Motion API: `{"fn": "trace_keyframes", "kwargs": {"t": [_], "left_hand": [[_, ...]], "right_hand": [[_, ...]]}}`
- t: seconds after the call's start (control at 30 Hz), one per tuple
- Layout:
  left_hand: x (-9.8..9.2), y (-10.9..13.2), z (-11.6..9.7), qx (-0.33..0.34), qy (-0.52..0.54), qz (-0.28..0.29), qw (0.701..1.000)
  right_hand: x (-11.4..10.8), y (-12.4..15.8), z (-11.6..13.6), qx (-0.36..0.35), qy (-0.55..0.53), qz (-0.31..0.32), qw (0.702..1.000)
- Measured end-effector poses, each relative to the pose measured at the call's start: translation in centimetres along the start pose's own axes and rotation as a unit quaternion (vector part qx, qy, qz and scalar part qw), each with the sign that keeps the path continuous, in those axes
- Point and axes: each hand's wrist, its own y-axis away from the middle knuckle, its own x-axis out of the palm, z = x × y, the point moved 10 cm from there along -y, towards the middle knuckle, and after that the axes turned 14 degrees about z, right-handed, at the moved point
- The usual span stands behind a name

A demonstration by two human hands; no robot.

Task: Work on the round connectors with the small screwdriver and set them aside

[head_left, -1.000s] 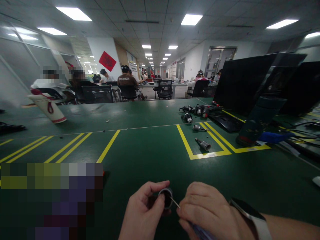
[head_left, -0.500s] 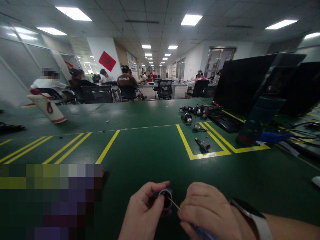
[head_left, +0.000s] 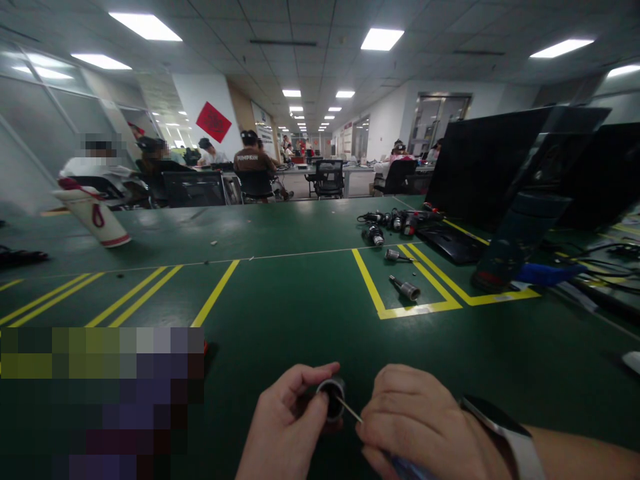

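Note:
Near the bottom centre, my left hand [head_left: 289, 421] grips a round, hollow metal part [head_left: 332, 400] by its rim, its opening facing right and toward me. My right hand [head_left: 411, 415], with a watch on the wrist, is closed around a screwdriver-like tool [head_left: 350, 409]. The tool's thin shaft reaches into the hollow part; its tip is hidden inside. Most of the tool's bluish handle is hidden under my right hand. Farther off, two similar metal parts [head_left: 409, 289] [head_left: 395, 255] lie within and beside yellow tape lines on the green table.
Dark cylindrical parts [head_left: 375, 235] and a black flat device [head_left: 453, 243] lie farther back. A dark bottle [head_left: 520, 240] stands before a monitor [head_left: 480, 163] at right. A paper cup [head_left: 97, 217] is at left. People [head_left: 254, 160] sit beyond the table.
The tool's shaft has shifted very slightly in the opening of the metal part. Both hands keep nearly the same place and grip.

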Motion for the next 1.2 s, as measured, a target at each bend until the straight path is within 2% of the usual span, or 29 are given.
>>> {"fn": "trace_keyframes", "kwargs": {"t": [0.2, 0.4, 0.6, 0.77, 0.93, 1.03, 1.2], "left_hand": [[0.1, 0.0, -0.2, 0.002, 0.000, 0.004, 1.000], [0.1, 0.4, -0.5, 0.012, 0.024, -0.034, 0.999], [0.3, 0.6, -0.4, 0.002, 0.037, -0.042, 0.998], [0.2, 0.3, -0.2, 0.012, 0.039, -0.035, 0.999], [0.1, -0.2, 0.2, 0.000, 0.015, -0.001, 1.000], [0.1, -0.2, 0.2, -0.007, 0.005, 0.016, 1.000], [0.2, -0.1, -0.2, -0.003, -0.004, 0.015, 1.000]], "right_hand": [[-0.4, 0.2, -0.3, 0.005, -0.006, -0.028, 1.000], [-0.4, 0.3, -0.4, 0.011, -0.008, -0.033, 0.999], [0.0, 0.4, -0.5, 0.002, -0.012, -0.024, 1.000], [-0.1, 0.2, -0.1, -0.009, -0.005, -0.021, 1.000], [0.3, -0.6, 0.5, -0.007, 0.027, 0.017, 0.999], [0.4, -0.7, 0.8, -0.019, 0.057, 0.011, 0.998], [0.7, -0.8, 0.5, -0.015, 0.054, 0.010, 0.998]]}}
